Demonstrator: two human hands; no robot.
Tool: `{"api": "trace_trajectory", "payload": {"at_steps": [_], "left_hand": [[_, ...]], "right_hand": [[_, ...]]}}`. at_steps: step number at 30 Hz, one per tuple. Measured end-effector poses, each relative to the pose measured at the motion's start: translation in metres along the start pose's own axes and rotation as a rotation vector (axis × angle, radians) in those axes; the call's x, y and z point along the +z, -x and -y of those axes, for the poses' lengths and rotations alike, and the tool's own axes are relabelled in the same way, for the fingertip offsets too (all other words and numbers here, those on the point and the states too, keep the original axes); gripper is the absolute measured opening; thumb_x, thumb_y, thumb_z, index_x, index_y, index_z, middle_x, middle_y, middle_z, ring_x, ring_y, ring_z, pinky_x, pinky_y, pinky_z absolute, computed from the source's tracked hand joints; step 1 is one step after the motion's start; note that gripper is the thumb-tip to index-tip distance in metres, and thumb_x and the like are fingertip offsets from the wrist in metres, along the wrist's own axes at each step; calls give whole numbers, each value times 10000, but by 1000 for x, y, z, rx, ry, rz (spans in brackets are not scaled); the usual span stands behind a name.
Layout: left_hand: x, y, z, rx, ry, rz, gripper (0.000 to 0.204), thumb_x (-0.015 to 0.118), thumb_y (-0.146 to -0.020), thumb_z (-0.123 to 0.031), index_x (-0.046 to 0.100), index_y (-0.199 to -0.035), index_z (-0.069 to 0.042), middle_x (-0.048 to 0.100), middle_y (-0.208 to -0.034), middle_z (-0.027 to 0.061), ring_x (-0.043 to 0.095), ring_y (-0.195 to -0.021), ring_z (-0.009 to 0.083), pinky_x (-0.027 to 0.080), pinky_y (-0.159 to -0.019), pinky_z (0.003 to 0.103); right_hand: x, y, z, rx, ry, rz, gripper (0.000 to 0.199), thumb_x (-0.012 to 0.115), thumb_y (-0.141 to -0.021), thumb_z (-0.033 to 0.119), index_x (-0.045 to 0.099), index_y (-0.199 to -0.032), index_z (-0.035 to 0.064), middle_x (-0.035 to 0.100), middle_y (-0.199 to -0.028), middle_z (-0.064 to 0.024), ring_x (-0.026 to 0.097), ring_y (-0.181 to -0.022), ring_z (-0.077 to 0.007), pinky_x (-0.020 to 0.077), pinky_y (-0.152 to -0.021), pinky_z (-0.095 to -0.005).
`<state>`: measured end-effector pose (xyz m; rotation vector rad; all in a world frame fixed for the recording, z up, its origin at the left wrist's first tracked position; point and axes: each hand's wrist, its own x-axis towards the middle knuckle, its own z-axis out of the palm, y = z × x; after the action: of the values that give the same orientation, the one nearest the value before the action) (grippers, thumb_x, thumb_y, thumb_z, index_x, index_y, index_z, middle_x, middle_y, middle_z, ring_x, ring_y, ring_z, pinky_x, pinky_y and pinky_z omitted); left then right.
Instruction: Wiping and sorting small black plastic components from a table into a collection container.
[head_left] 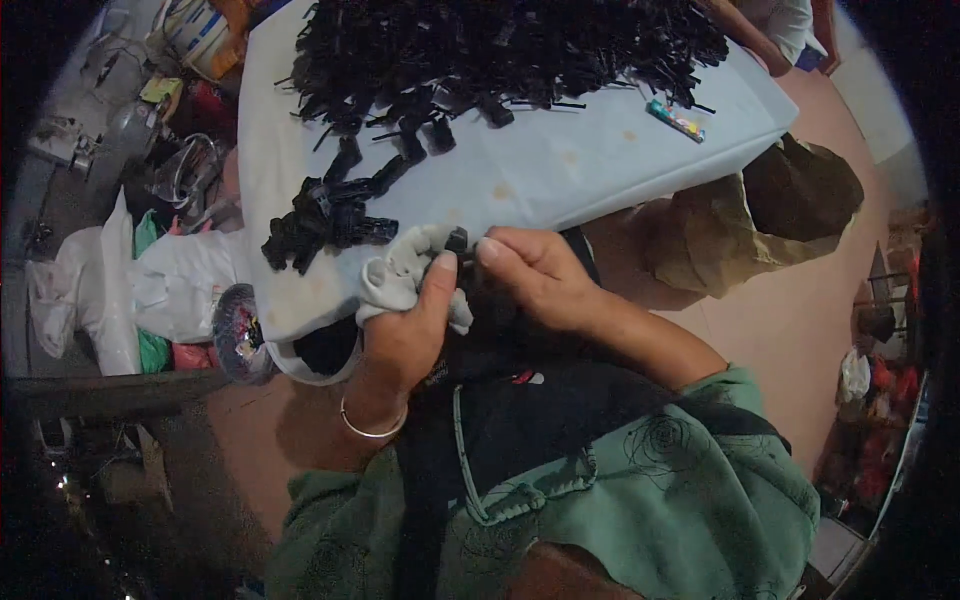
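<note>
Close to the table's near edge, my left hand (410, 335) is closed around a small black plastic piece (457, 240), its thumb pressed on it. A crumpled whitish cloth (390, 285) is bunched in the same hand. My right hand (535, 270) meets it from the right, thumb and forefinger pinched at the piece's side; what lies between those fingertips is too small to make out. Just beyond my left hand is a small heap of black plastic parts (325, 225). A much larger pile of similar parts (480, 50), many with thin stems, covers the far side.
The pale table (570, 180) also bears a colourful narrow packet (676, 120). An open brown paper sack (700, 235) stands at its right. Plastic bags (185, 285) and a round bowl (240, 330) sit left. Another person's arm (750, 35) reaches in at the far right.
</note>
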<state>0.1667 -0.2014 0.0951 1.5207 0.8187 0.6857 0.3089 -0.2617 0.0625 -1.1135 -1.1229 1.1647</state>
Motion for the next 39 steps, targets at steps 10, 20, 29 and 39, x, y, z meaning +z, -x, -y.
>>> {"api": "trace_trajectory", "payload": {"at_steps": [10,20,29,39], "left_hand": [[-1,-3,1,-72,402,-32,130,484,-837,-65,505,-953,-9,560,-768,29,477,-485,44,400,-389,177],[4,3,-2,-26,77,-37,194,510,-806,-21,486,-998,-27,542,-759,14,489,-553,44,395,-455,174],[10,2,32,177,-104,-184,216,512,-779,-4,502,-995,3,551,-842,60,535,-730,132,442,-633,234],[5,-3,24,474,-599,-118,255,507,-775,-17,480,-1024,30,550,-894,108,540,-807,166,439,-704,268]], "right_hand": [[-2,3,-1,-174,240,-39,224,461,-885,209,483,-762,24,387,-589,29,357,-558,-49,327,-488,-219],[2,2,6,-291,361,-61,203,472,-864,164,507,-773,-14,482,-576,-130,420,-493,-178,384,-494,-313],[13,-6,-15,-60,12,23,251,426,-894,189,522,-772,-9,486,-643,-4,408,-627,-65,385,-575,-241],[14,-13,-15,94,-29,-6,264,419,-905,209,529,-779,5,489,-709,53,396,-686,-24,378,-603,-198]]}}
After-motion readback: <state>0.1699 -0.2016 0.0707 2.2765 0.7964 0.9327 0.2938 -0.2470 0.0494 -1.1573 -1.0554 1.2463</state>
